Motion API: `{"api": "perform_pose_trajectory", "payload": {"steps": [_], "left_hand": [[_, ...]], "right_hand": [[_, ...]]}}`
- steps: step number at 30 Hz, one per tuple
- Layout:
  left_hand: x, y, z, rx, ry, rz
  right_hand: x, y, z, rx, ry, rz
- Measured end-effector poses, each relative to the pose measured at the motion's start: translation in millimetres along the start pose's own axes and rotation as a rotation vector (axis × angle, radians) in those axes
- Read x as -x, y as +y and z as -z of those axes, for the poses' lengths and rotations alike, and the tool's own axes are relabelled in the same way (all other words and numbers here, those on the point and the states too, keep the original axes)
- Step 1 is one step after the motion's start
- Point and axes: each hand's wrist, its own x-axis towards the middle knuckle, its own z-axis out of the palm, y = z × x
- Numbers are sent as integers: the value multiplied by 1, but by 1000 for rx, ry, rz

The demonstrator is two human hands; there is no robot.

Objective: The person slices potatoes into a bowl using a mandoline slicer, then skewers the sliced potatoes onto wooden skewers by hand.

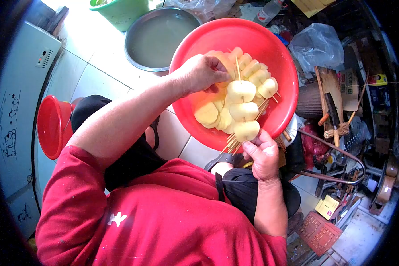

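Note:
In my right hand (264,153) is the lower end of a wooden skewer (238,66), pinched between thumb and fingers. Several thick pale yellow slices, looking like potato (244,111), are threaded on it, and its bare tip points away from me. My left hand (204,74) hovers over the slices left of that tip, fingers curled together; what they hold, if anything, is hidden. Below both hands stands a red basin (188,44) with loose slices (207,113), other loaded skewers (258,73) and a bundle of bare sticks (232,144).
A metal basin of cloudy liquid (162,40) stands beyond the red one, near a green tub (124,13). A small red bucket (49,126) is at my left. On the right are a plastic bag (318,46), a knife (331,111) by a wooden board, and a metal-framed stool (350,179).

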Motion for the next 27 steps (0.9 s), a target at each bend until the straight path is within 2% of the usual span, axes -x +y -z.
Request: {"api": "perform_pose_trajectory", "payload": {"steps": [1,3,5,14,19,21,23,25,26,27], "left_hand": [[0,-7,0,0,1,0],[1,-20,-1,-841,-17,-249],[12,-8,-14,-1155,-222,1],[5,-25,-17,-1051,-157,-114],[-1,-26,-4,-914,-71,-268],[-3,-19,6,-797,86,-328],[-5,-1,22,-374,98,-117],[-11,2,26,201,228,-27],[-11,3,26,382,247,-28],[-9,4,25,382,248,-28]], "right_hand": [[0,0,2,5,-4,11],[0,-1,3,11,-9,22],[0,-1,2,31,10,-4],[1,-2,-2,83,-13,-32],[2,-5,-5,82,-67,-56],[3,-6,-5,59,-87,-48],[5,-6,-2,124,-131,-85],[6,-5,-4,95,-141,-88],[6,-5,-5,66,-150,-93],[6,-6,-5,66,-152,-92]]}}
